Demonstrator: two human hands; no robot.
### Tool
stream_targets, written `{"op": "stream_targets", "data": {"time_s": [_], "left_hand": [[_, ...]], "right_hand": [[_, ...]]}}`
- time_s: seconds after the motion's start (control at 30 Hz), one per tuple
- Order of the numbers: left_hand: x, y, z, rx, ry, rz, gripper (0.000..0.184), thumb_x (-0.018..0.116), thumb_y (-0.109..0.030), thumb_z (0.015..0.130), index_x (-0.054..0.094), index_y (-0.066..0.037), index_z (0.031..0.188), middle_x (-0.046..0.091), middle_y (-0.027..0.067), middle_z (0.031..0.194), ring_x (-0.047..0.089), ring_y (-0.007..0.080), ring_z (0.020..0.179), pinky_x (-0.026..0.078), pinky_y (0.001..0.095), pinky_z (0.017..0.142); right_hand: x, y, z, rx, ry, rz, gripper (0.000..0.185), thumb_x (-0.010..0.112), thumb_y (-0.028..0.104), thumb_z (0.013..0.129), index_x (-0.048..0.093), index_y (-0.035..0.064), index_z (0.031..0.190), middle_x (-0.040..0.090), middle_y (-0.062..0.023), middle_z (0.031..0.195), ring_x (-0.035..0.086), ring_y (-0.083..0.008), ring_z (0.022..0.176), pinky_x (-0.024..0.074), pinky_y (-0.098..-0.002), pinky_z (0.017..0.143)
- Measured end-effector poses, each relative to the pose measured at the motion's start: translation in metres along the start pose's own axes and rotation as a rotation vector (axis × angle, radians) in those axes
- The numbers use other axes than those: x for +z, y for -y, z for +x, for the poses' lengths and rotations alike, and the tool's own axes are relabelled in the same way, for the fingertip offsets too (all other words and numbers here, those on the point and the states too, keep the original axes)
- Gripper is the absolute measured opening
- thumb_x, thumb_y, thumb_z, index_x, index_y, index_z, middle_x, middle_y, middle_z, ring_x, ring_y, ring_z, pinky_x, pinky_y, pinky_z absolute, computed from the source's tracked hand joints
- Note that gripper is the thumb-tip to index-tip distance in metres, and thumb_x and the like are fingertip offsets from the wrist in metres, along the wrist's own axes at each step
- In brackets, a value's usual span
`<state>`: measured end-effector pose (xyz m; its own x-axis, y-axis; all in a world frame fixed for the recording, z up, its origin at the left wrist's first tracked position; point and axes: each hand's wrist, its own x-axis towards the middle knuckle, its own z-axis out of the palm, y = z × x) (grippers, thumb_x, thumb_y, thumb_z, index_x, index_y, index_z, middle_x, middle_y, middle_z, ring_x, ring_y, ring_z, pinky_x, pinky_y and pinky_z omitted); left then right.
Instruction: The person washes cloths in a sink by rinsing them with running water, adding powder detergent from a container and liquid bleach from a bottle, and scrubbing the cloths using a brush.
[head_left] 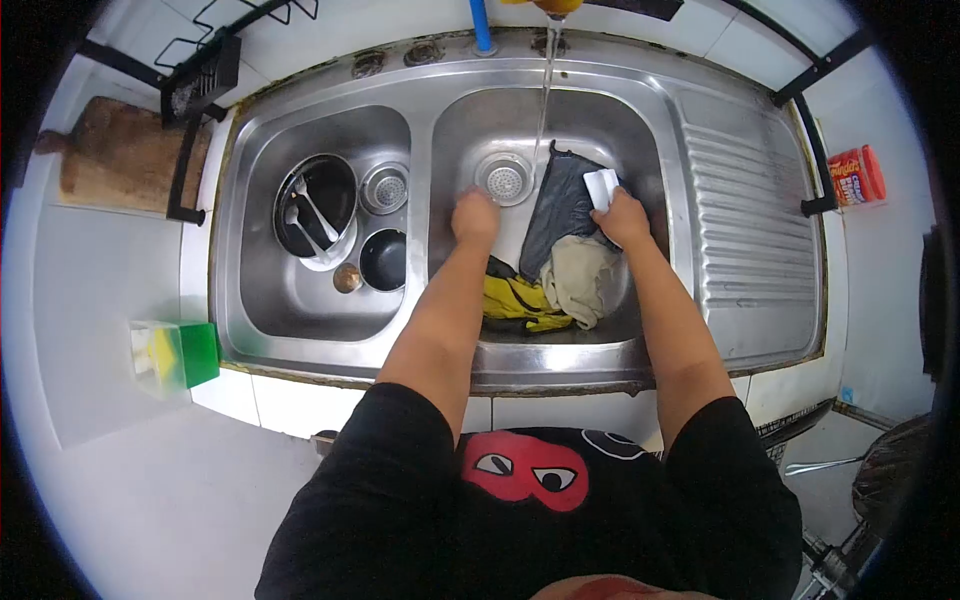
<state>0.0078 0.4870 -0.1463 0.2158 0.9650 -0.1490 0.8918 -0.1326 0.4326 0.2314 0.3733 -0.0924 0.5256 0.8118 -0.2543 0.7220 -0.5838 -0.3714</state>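
Step, judged: white block (602, 190) handled at dark cloth (558, 210) | Grip: right hand (624, 218) pinches block; left hand (476, 218) curled, contents can't tell | Pose: 2 forearms extended forward over sink (665, 110) | Place: dark cloth beside right grip, beige cloth (580, 282) nearer body | Next move calls for: steady pinch, judged

Left of the left hand (476, 218), a black pan (290, 238) is holding cutlery (318, 212) near a small dark pot (384, 260), and a wooden board (120, 160) is lying farther out. Right of the right hand (622, 218), a red packet (856, 176) is sitting beyond the ribbed drainboard (752, 220).
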Motion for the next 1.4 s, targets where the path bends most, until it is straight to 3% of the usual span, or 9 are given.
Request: {"op": "stream_targets", "data": {"time_s": [0.1, 0.23, 0.4, 0.6, 0.77, 0.87, 1.0, 1.2, 1.4], "left_hand": [[-0.025, -0.041, -0.036, 0.164, 0.360, 0.124, 0.034, 0.062, -0.031, 0.077, 0.061, 0.000, 0.091, 0.061, 0.0204, 0.095, 0.059, 0.0325, 0.093, 0.048, 0.0406, 0.078], [-0.004, -0.045, -0.058, 0.240, 0.317, 0.058, 0.034, 0.068, -0.029, 0.072, 0.062, 0.001, 0.087, 0.062, 0.0201, 0.090, 0.059, 0.0346, 0.090, 0.047, 0.0420, 0.077], [-0.050, -0.025, -0.052, 0.128, 0.326, 0.159, 0.024, 0.056, -0.018, 0.079, 0.062, -0.001, 0.095, 0.061, 0.0180, 0.101, 0.058, 0.0335, 0.096, 0.047, 0.0409, 0.082], [-0.055, -0.003, -0.058, 0.029, 0.488, 0.307, 0.026, 0.050, -0.015, 0.081, 0.063, -0.004, 0.101, 0.059, 0.0185, 0.106, 0.058, 0.0317, 0.100, 0.047, 0.0397, 0.083], [-0.046, 0.000, -0.059, 0.054, 0.559, 0.458, 0.030, 0.043, -0.020, 0.087, 0.063, -0.008, 0.106, 0.058, 0.0113, 0.114, 0.056, 0.0259, 0.105, 0.047, 0.0348, 0.085], [-0.053, -0.006, -0.061, -0.023, 0.549, 0.347, 0.027, 0.048, -0.013, 0.083, 0.063, -0.004, 0.103, 0.058, 0.0165, 0.112, 0.056, 0.0299, 0.104, 0.048, 0.0386, 0.083], [-0.049, -0.005, -0.054, -0.054, 0.569, 0.291, 0.028, 0.049, -0.014, 0.082, 0.062, -0.004, 0.105, 0.057, 0.0157, 0.115, 0.056, 0.0292, 0.106, 0.047, 0.0387, 0.084], [-0.057, -0.008, -0.058, -0.006, 0.642, 0.408, 0.029, 0.046, -0.015, 0.086, 0.060, -0.006, 0.109, 0.055, 0.0125, 0.118, 0.055, 0.0269, 0.107, 0.048, 0.0353, 0.083], [-0.058, -0.007, -0.058, -0.045, 0.572, 0.340, 0.028, 0.046, -0.014, 0.085, 0.061, -0.004, 0.107, 0.057, 0.0125, 0.115, 0.056, 0.0274, 0.106, 0.048, 0.0358, 0.083]], "right_hand": [[0.006, -0.008, 0.006, -0.026, -0.062, 0.041, 0.049, 0.072, 0.029, 0.066, 0.052, -0.0024, 0.099, 0.060, -0.0239, 0.094, 0.058, -0.0375, 0.090, 0.0458, -0.0420, 0.080], [0.001, 0.001, 0.004, -0.017, -0.032, 0.091, 0.050, 0.071, 0.030, 0.067, 0.052, -0.0014, 0.101, 0.059, -0.0240, 0.099, 0.057, -0.0375, 0.095, 0.0448, -0.0427, 0.082], [-0.003, 0.008, 0.007, 0.088, -0.069, 0.216, 0.052, 0.069, 0.032, 0.067, 0.051, -0.0025, 0.102, 0.058, -0.0238, 0.101, 0.057, -0.0361, 0.097, 0.0438, -0.0430, 0.084], [0.048, 0.099, -0.046, -0.435, 0.327, 0.055, 0.056, 0.068, 0.034, 0.066, 0.049, -0.0001, 0.106, 0.060, -0.0226, 0.097, 0.059, -0.0343, 0.091, 0.0471, -0.0428, 0.078], [0.029, 0.056, 0.021, -0.202, 0.111, 0.019, 0.051, 0.067, 0.032, 0.069, 0.049, -0.0003, 0.105, 0.059, -0.0212, 0.098, 0.058, -0.0334, 0.093, 0.0450, -0.0415, 0.082], [0.008, 0.067, 0.030, -0.100, 0.012, -0.029, 0.048, 0.067, 0.030, 0.069, 0.050, -0.0010, 0.101, 0.060, -0.0242, 0.096, 0.059, -0.0337, 0.091, 0.0452, -0.0426, 0.080], [0.052, 0.113, -0.056, -0.496, 0.208, -0.028, 0.048, 0.068, 0.031, 0.068, 0.050, -0.0002, 0.100, 0.061, -0.0237, 0.090, 0.059, -0.0370, 0.087, 0.0465, -0.0427, 0.077], [0.007, 0.062, 0.030, -0.084, -0.070, 0.023, 0.048, 0.064, 0.027, 0.070, 0.049, -0.0061, 0.101, 0.060, -0.0251, 0.094, 0.058, -0.0370, 0.091, 0.0465, -0.0417, 0.079], [0.057, 0.076, -0.005, -0.375, 0.115, -0.052, 0.057, 0.065, 0.031, 0.070, 0.047, -0.0068, 0.107, 0.059, -0.0261, 0.095, 0.058, -0.0385, 0.091, 0.0454, -0.0421, 0.081]]}}
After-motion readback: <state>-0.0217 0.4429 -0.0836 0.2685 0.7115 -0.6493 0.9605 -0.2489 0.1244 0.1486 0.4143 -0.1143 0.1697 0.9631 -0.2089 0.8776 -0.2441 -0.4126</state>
